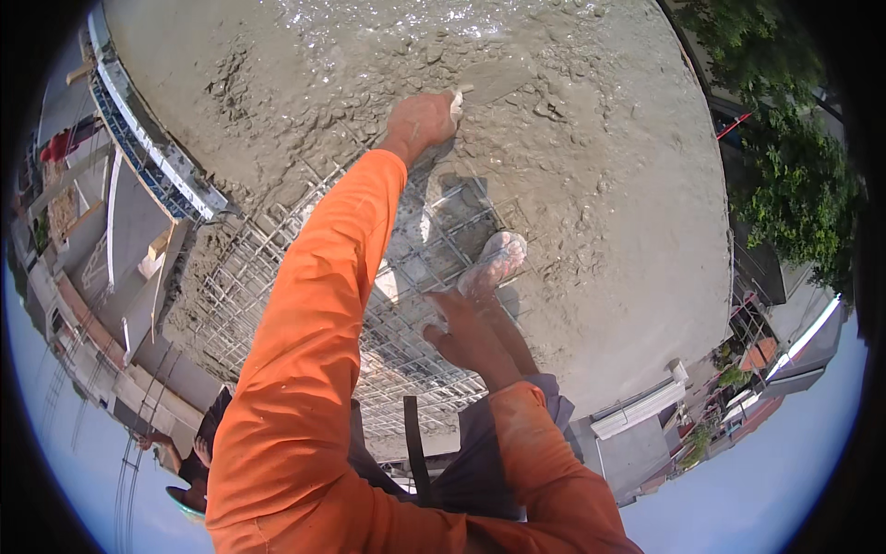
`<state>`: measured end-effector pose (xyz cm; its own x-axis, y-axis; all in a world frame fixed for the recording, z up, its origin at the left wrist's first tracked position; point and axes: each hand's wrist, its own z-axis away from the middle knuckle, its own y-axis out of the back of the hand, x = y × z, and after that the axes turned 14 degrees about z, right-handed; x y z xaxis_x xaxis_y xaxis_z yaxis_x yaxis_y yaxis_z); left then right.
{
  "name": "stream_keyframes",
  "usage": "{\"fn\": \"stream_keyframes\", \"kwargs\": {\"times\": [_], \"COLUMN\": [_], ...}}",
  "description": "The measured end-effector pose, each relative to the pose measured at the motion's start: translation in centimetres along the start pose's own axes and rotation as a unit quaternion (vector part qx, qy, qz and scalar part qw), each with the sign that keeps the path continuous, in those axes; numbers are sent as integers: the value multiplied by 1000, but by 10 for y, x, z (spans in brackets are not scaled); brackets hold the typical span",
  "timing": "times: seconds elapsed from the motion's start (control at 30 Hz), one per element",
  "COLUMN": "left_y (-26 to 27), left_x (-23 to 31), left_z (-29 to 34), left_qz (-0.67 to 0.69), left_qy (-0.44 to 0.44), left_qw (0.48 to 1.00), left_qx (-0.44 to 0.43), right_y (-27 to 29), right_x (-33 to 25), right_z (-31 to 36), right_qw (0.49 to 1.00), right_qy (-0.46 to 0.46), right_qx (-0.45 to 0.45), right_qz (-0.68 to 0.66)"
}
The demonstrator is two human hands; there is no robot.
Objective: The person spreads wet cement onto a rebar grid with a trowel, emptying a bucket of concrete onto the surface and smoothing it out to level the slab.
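My left hand [420, 122] reaches far out over wet grey concrete [591, 166], its fingers wrapped round the pale handle of a trowel [498, 81]. The trowel's flat blade is smeared with concrete and lies against the rough surface. Nearer to me, my right hand [464, 334] hangs beside my lower leg, with thumb and fingers apart and nothing in it. Just past it, my concrete-coated foot [496, 262] stands at the edge of the steel rebar mesh [249, 286]. Orange sleeves cover both my arms.
Bare mesh runs beneath me, with rough concrete around it. A formwork edge [152, 129] bounds the slab at left. Another person [189, 462] is at the lower left. Trees [798, 175] rise beyond the right slab edge; a black strap [416, 448] hangs near my legs.
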<state>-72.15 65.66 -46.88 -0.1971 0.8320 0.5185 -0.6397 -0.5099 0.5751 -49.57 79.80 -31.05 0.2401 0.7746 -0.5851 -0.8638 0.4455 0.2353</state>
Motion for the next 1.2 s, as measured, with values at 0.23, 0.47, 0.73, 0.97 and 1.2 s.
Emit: {"fn": "stream_keyframes", "kwargs": {"times": [0.23,0.47,0.73,0.97,1.2], "left_y": [35,16,122,137,161], "left_x": [-84,-35,-232,-355,-335], "left_z": [64,29,64,173,242], "left_qz": [85,133,164,221,395], "left_qy": [245,73,265,382,317], "left_qw": [955,987,918,850,812], "left_qx": [146,59,245,287,290], "right_y": [-2,-17,-17,-37,-58], "right_x": [-9,-12,-38,-40,5], "right_z": [-12,-39,-60,-78,-55], "right_qw": [997,995,997,998,995], "right_qy": [-5,-2,-27,2,-55], "right_qx": [-24,4,-22,-11,58], "right_qz": [78,96,75,60,-65]}}
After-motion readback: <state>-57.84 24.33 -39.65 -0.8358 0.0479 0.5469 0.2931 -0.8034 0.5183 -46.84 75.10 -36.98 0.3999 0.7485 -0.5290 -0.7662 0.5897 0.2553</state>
